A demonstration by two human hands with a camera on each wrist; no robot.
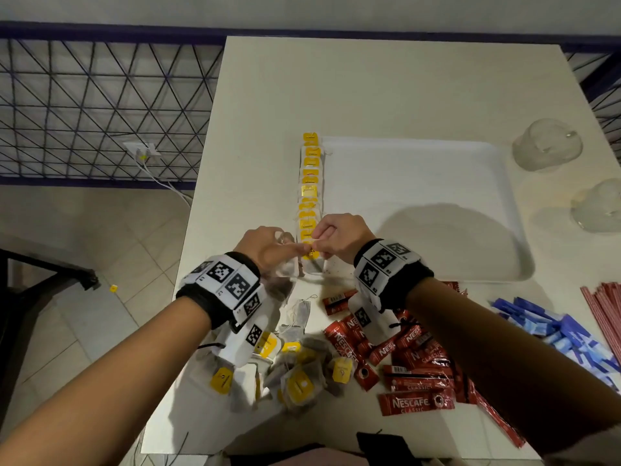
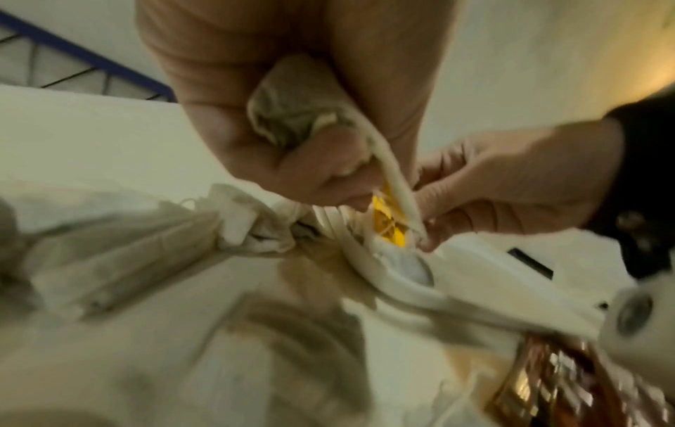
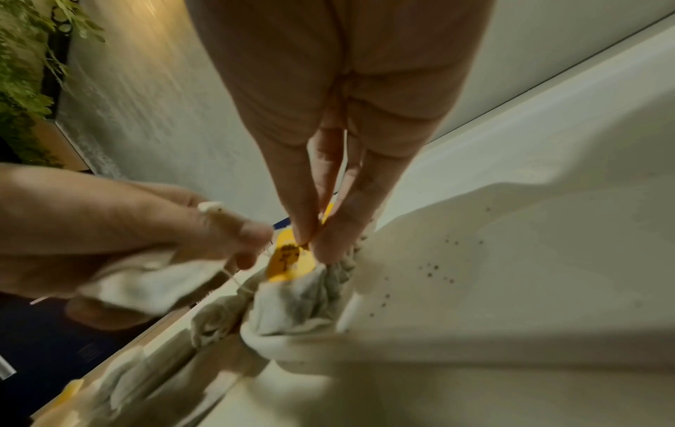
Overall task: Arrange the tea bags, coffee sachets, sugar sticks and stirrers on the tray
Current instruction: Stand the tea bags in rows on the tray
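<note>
A white tray [image 1: 437, 210] lies on the table, with a row of tea bags [image 1: 311, 183] with yellow tags along its left rim. Both hands meet at the near end of that row. My left hand [image 1: 299, 248] grips a bunch of tea bags [image 1: 285, 267] that hang below its palm; the left wrist view shows a crumpled tea bag [image 2: 292, 115] inside the curled fingers. My right hand [image 1: 319, 245] pinches a yellow tag [image 3: 288, 260] between thumb and forefinger [image 3: 310, 202], just above the tea bag [image 3: 303, 303] at the tray's corner.
Near me lie loose tea bags [image 1: 295, 371], red coffee sachets [image 1: 413, 368], blue sugar sticks [image 1: 554, 327] and red-striped stirrers [image 1: 605, 307]. Two upturned glass cups [image 1: 547, 148] [image 1: 601, 206] stand right of the tray. The table's left edge [image 1: 198, 203] drops to the floor.
</note>
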